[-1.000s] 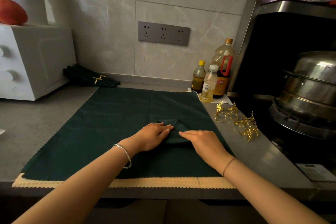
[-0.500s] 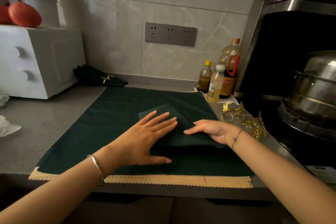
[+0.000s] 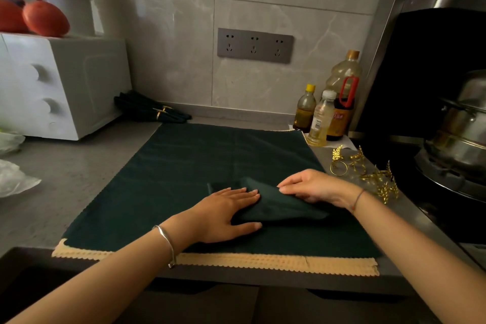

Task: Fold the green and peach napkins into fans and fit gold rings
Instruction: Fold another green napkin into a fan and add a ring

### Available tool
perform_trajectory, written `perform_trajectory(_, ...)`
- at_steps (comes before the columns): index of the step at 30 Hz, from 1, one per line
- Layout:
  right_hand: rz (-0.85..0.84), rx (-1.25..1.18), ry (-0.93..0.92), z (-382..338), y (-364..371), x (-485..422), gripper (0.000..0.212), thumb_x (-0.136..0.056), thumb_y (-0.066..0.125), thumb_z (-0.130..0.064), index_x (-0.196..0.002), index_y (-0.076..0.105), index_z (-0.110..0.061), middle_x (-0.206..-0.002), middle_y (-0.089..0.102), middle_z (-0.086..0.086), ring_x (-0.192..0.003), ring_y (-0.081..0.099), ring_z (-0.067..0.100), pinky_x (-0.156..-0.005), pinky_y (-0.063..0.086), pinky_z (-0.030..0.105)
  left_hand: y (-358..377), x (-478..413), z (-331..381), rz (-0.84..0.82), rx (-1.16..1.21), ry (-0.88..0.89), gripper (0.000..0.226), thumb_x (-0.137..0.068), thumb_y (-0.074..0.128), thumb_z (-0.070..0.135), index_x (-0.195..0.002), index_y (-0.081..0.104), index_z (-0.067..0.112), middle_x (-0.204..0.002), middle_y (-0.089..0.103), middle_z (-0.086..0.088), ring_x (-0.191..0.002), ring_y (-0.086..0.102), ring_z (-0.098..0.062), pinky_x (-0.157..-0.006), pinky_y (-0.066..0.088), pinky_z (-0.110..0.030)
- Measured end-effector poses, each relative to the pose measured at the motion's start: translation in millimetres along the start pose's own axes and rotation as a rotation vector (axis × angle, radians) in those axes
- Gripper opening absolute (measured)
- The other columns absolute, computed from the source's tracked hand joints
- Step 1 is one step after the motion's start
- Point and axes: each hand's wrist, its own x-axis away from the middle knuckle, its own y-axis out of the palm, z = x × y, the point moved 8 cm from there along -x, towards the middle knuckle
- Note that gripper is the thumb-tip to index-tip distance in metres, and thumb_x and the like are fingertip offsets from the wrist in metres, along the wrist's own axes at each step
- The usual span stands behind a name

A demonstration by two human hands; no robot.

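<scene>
A dark green napkin (image 3: 278,208), partly folded, lies on a large dark green cloth (image 3: 184,171) with a peach lace hem. My left hand (image 3: 223,214) lies flat with straight fingers pressing the napkin's left part. My right hand (image 3: 313,187) pinches the napkin's upper right edge and lifts it a little. Several gold leaf-shaped rings (image 3: 365,168) lie on the counter just right of my right hand. Two finished green napkins with gold rings (image 3: 155,112) lie at the back left, by the wall. No peach napkin is in view.
A white oven (image 3: 60,84) stands at the left with red fruit (image 3: 46,18) on top. Three bottles (image 3: 328,110) stand at the back right. A steel pot (image 3: 462,126) sits on the stove at the right. Plastic wrap (image 3: 13,179) lies at far left.
My left hand has slid right and lower onto the napkin. My right hand has lifted the napkin's right edge over toward the left, so the napkin looks narrower and bunched.
</scene>
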Motion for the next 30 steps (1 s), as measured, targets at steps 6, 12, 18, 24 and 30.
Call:
perform_trajectory(6,0.338,0.437,-0.516,-27,4,59,0.022,-0.086,0.064,-0.036,-0.108,0.065,-0.034,-0.102,0.06,-0.024,-0.097,0.055,-0.006,-0.085,0.045,0.012,0,-2,4,0.008,-0.061,0.04,0.065,-0.09,0.031,0.067,-0.148,0.012,0.045,-0.157,0.012,0.014,-0.144,0.008,-0.004,-0.114,-0.002,-0.025)
perform_trajectory(12,0.361,0.717,-0.662,-16,33,72,0.031,-0.087,0.062,-0.03,-0.119,0.063,-0.027,-0.111,0.062,-0.015,-0.104,0.053,0.001,-0.09,0.045,0.019,-5,-9,10,-0.007,-0.149,0.055,0.058,-0.091,0.032,0.065,-0.145,0.023,0.047,-0.156,0.02,0.011,-0.143,0.017,-0.007,-0.113,0.002,-0.026)
perform_trajectory(18,0.49,0.641,-0.596,-13,29,65,0.023,-0.086,0.064,-0.026,-0.109,0.066,-0.026,-0.102,0.063,-0.015,-0.094,0.057,0.001,-0.082,0.044,0.014,-15,-9,-3,0.042,-0.089,0.094,0.05,-0.09,0.047,0.058,-0.138,0.04,0.045,-0.148,0.036,0.018,-0.136,0.031,-0.001,-0.115,0.018,-0.024)
perform_trajectory(24,0.477,0.286,-0.375,3,5,47,0.021,-0.082,0.071,-0.028,-0.103,0.069,-0.024,-0.082,0.058,-0.021,-0.073,0.055,-0.01,-0.063,0.04,0.003,-40,-13,-33,0.229,0.328,-0.049,0.01,-0.08,0.07,0.04,-0.085,0.067,0.033,-0.077,0.067,0.014,-0.065,0.061,0.003,-0.06,0.048,-0.013)
perform_trajectory(30,0.299,-0.035,-0.199,14,-5,21,0.018,-0.075,0.077,-0.02,-0.087,0.064,-0.023,-0.084,0.067,-0.003,-0.075,0.062,0.003,-0.07,0.049,0.012,-41,-43,-60,0.264,0.419,-0.202,0.033,-0.076,0.072,0.046,-0.086,0.069,0.015,-0.076,0.069,-0.002,-0.064,0.063,-0.017,-0.058,0.052,-0.029)
